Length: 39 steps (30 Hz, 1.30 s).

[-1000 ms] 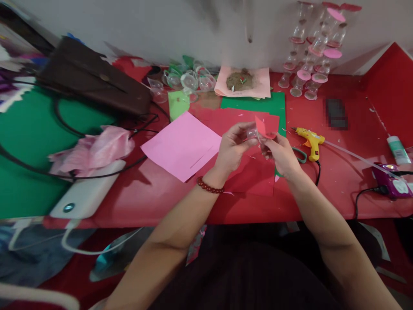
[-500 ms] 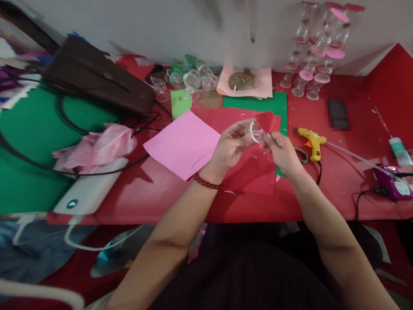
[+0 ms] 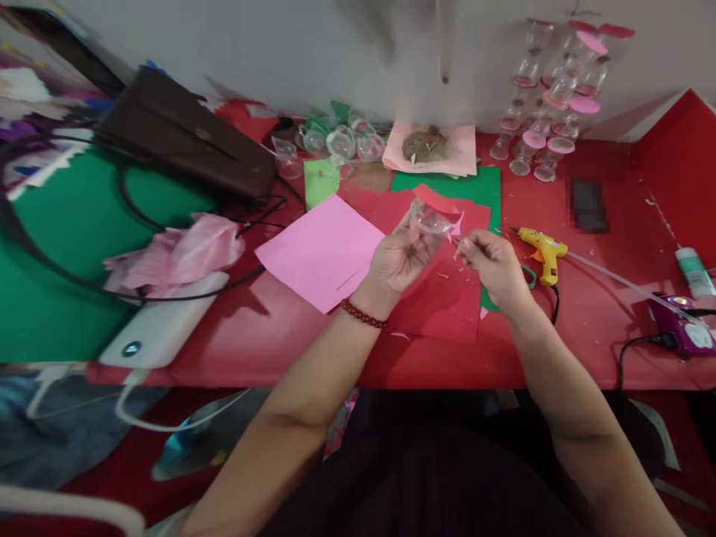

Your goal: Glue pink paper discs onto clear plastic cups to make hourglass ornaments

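My left hand (image 3: 398, 259) is closed around a clear plastic cup-like piece (image 3: 432, 221), held tilted above the red paper sheets (image 3: 447, 298). A red paper piece (image 3: 438, 198) sits along the far edge of the plastic. At the plastic's right side shows a small pink paper scrap (image 3: 456, 224). My right hand (image 3: 493, 267) is closed in a pinch just right of that scrap. What lies between its fingertips is too small to make out. A pink paper sheet (image 3: 318, 250) lies left of my left hand.
A yellow glue gun (image 3: 541, 252) lies to the right, its cord trailing forward. Stacked clear plastic hourglass shapes (image 3: 553, 97) stand at the back right. Sand (image 3: 422, 147) lies on pale paper by the wall. On the left are a brown bag (image 3: 184, 134) and a white power bank (image 3: 162, 328).
My left hand has tipped the plastic piece so its rim no longer faces me. My right hand has drawn slightly away from it, and the pink scrap shows more clearly. The view has shifted a little.
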{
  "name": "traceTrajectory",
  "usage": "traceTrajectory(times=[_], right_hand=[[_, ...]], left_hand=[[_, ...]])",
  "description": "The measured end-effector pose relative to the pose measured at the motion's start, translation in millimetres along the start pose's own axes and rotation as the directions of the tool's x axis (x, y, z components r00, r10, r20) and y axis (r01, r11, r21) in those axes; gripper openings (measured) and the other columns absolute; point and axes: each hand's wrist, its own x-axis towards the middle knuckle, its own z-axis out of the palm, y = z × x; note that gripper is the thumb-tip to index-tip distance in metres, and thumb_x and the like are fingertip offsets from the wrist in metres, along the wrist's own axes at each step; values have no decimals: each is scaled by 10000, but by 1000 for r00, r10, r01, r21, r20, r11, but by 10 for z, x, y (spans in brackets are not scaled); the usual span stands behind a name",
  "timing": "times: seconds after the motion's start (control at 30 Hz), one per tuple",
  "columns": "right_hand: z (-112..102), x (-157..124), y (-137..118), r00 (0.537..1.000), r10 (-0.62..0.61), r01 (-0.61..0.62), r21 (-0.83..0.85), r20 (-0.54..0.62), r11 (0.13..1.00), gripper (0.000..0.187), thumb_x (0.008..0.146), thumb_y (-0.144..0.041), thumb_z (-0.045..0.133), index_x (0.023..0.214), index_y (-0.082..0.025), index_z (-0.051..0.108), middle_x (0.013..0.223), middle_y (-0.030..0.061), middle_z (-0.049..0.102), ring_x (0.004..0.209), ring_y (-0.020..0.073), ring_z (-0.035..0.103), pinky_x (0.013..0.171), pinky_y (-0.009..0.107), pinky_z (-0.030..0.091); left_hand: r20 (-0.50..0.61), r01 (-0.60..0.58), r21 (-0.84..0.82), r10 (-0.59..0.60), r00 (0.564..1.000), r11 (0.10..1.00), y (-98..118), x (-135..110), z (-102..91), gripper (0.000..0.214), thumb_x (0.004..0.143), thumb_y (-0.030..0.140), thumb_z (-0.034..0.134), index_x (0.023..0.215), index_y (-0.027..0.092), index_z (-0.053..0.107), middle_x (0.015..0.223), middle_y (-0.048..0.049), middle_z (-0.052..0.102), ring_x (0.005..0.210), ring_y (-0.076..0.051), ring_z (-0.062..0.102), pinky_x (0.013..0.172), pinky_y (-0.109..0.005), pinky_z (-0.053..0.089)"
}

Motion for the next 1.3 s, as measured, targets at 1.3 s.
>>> traceTrajectory(times=[1.3], right_hand=[[106,-20,-46,988,147,-158,357,56,921,388,817,-515,748,715,-257,477,715,-29,422,682,148,403,711,310,410]], left_hand=[[102,108,-40,-103,989,993,-75,-63,155,109,874,183,807,925,238,727,863,3,722,855,-144,752,981,-331,646]])
